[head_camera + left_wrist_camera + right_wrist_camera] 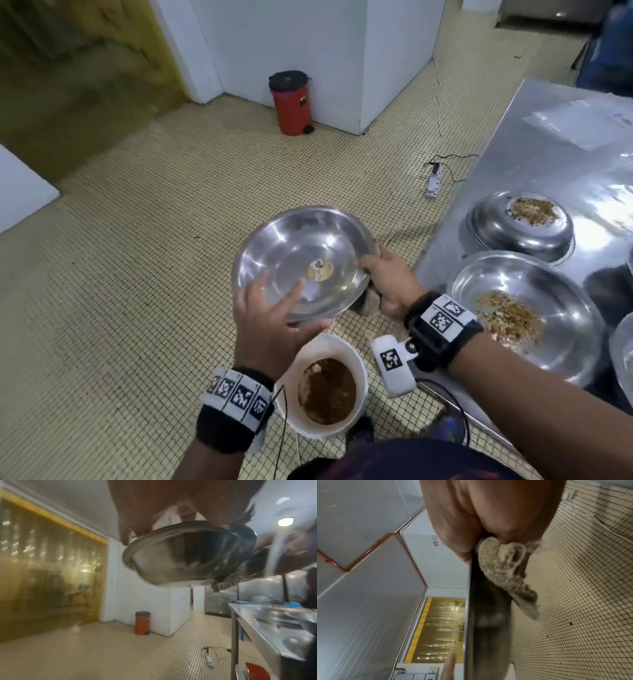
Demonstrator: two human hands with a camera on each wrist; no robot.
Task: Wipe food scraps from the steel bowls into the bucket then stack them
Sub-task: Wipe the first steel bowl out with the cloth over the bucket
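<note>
Head view: both hands hold steel bowl [301, 260].

Both forearms are bare. The left wrist band [234, 409] is black with a white strip of four square black-and-white coded markers, and a thin black cable hangs from it. The right wrist band [445, 329] is black too, bearing two such markers, with a white box [394, 366] clipped on, marked alike
</note>
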